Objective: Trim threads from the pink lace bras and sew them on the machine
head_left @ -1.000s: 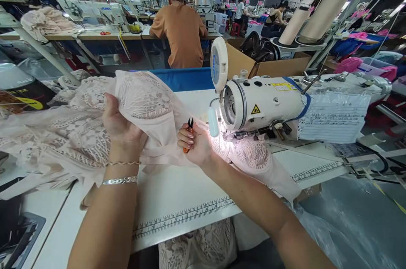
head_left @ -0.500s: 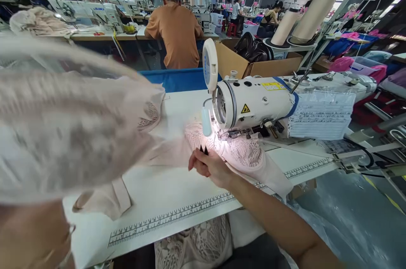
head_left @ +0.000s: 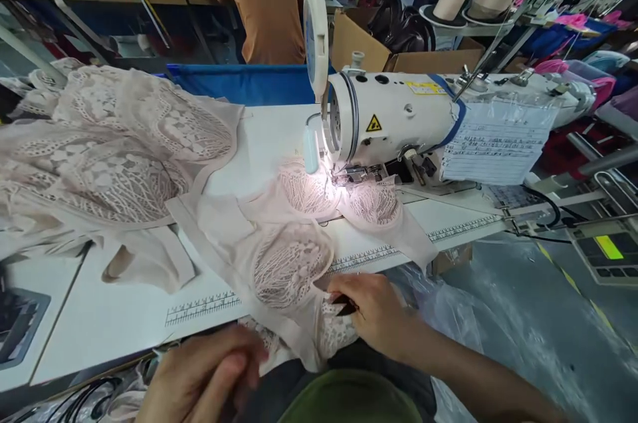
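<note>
Thread snips (head_left: 345, 305) sit gripped in the right hand (head_left: 376, 313), probably tucked palmward so its finger and thumb stay usable at the lace bra (head_left: 289, 267). That bra drapes over the front edge of the worktop (head_left: 134, 320), which seems to bring it within easy reach. The left hand (head_left: 207, 370), blurred, curls near that edge; I cannot tell whether it holds anything. A second bra (head_left: 373, 202) lies under the sewing machine (head_left: 393, 120), apparently pinned there.

R hand (head_left: 381, 316) w/ snips (head_left: 345, 306) at lace bra (head_left: 292, 267) over tbl edge (head_left: 144, 333); L hand (head_left: 207, 373) nearby, blurred; sewing mach. (head_left: 399, 117) beyond.
</note>
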`<state>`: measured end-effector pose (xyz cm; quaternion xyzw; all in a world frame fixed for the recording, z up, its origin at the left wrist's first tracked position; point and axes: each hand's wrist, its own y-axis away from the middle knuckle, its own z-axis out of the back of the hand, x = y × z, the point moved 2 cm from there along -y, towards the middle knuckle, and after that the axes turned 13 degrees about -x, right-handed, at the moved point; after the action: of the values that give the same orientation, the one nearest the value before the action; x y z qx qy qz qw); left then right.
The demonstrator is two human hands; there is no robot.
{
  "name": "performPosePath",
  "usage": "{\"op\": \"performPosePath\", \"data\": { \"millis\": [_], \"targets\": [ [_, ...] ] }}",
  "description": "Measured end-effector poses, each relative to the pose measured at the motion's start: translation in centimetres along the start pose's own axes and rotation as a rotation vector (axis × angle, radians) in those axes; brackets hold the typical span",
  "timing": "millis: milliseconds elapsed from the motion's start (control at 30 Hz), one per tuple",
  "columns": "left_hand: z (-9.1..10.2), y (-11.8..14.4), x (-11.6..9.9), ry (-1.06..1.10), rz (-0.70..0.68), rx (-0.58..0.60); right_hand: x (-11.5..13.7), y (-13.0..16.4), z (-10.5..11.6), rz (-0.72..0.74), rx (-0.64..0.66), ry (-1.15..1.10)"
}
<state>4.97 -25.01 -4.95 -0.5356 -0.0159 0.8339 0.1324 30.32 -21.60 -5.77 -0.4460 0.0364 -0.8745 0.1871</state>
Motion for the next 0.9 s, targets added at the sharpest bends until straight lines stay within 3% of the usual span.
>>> {"op": "performPosePath", "data": {
  "millis": [67,133,200,300,400,467,600,700,767,900],
  "targets": [
    [-0.9,-2.2,-0.9,-0.213,-0.204,-0.14,0.0,0.9,0.1,0.124,-0.047,0.045],
    [-3.0,-4.4,-1.7,-0.373,-0.422,0.066,0.2,1.5,0.5,0.213,-0.021,0.037],
    [-4.2,-6.0,-2.3,-0.396,-0.555,0.266,0.3,1.8,1.3,0.248,0.053,-0.015],
    [-3.5,-7.1,-3.2,-0.319,-0.549,0.454,0.2,2.1,2.9,0.22,0.18,-0.133],
    [-2.0,-6.8,-3.5,-0.118,-0.384,0.578,-0.2,1.9,4.3,0.132,0.295,-0.258],
    [-1.8,-6.2,-2.9,0.075,-0.159,0.573,-0.8,1.6,4.8,0.055,0.358,-0.323],
    [-3.5,-4.5,0.3,0.488,0.395,0.331,-2.9,0.7,4.5,-0.14,0.436,-0.457],
    [-5.3,-3.1,2.1,0.831,0.707,0.138,-4.6,0.6,3.7,-0.34,0.44,-0.646],
    [-6.3,-2.5,2.6,1.013,0.839,0.059,-5.4,0.8,3.0,-0.447,0.413,-0.739],
    [-7.6,-2.0,2.8,1.21,0.928,-0.076,-5.8,1.1,1.6,-0.573,0.336,-0.931]
  ]
}}
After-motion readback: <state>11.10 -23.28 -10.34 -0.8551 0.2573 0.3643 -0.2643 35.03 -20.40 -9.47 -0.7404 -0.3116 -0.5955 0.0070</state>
